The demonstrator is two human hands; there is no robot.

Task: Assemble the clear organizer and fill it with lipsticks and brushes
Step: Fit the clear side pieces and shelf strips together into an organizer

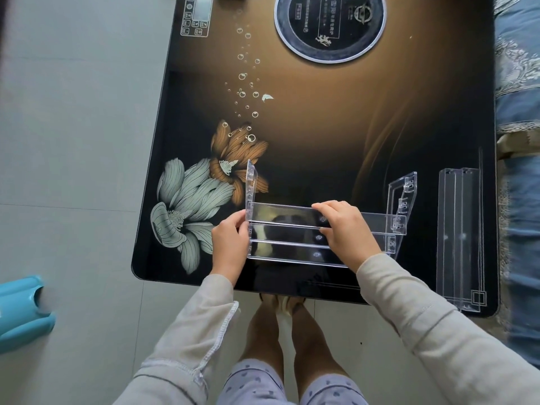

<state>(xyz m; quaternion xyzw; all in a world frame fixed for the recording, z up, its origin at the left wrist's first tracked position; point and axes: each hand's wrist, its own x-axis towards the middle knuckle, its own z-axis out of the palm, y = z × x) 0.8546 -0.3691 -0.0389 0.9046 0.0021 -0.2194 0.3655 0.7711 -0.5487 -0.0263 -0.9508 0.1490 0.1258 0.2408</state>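
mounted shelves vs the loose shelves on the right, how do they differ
The mounted shelves run side to side between the side panels, gripped by the left hand and right hand. The loose shelves lie front to back by the right edge of the table, untouched. Both are clear plastic.

**Both hands gripping, forearms angled inward**

The left hand (229, 242) pinches the left end of the clear organizer (285, 215), fingers curled at its edge. The right hand (346, 232) grips the upper shelf, fingers curled over the top. Both forearms wear pale long sleeves.
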